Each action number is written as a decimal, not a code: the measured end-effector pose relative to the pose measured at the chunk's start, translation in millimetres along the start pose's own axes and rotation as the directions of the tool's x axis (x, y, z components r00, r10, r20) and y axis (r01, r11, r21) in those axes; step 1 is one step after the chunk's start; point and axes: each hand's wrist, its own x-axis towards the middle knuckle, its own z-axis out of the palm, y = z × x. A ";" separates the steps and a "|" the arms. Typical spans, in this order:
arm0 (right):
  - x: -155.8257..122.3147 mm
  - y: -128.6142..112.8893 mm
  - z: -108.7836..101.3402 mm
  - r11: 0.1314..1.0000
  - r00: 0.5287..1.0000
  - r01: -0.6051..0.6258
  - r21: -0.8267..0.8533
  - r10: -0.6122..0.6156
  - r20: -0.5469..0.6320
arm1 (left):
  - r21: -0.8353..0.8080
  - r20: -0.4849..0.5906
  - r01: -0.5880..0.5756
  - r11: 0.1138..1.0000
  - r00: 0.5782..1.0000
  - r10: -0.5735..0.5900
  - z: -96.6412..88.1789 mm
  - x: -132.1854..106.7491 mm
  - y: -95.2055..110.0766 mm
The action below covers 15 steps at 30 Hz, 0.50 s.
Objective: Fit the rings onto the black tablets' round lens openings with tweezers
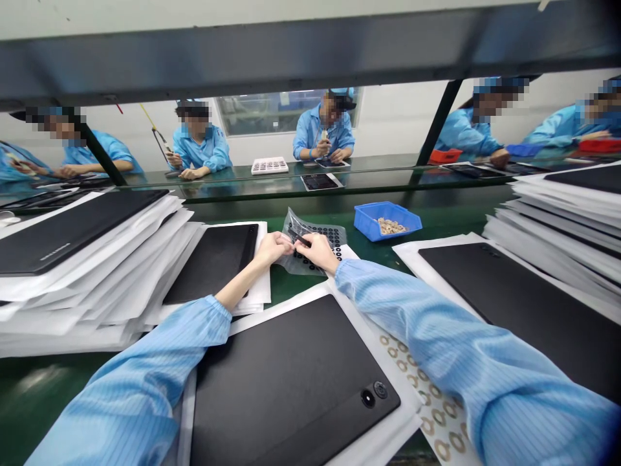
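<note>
Beyond the black tablet back panel [291,382], which lies on white paper in front of me, both my hands meet. My left hand [272,248] pinches the near-left part of a clear plastic sheet [294,264] that carries rows of small black round pieces. One edge of this sheet curls upward. In my right hand [317,251] is a slim black tool, apparently tweezers [301,239], its tip close to my left fingertips. Whether a small piece sits between the fingertips cannot be made out. Two camera lenses show at the panel's near right corner.
Paper-interleaved stacks of black panels stand left [92,278] and right [557,226]. A blue bin [387,221] holds small tan pieces. A sheet with ring-shaped stickers [439,414] lies under my right sleeve. A shelf [310,55] crosses overhead; several co-workers sit opposite.
</note>
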 end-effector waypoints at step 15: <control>-2.8 -2.3 -4.3 0.998 1.000 -0.028 0.049 0.028 -0.001 | 0.100 0.032 -0.092 0.991 0.995 0.089 -0.9 0.9 -5.4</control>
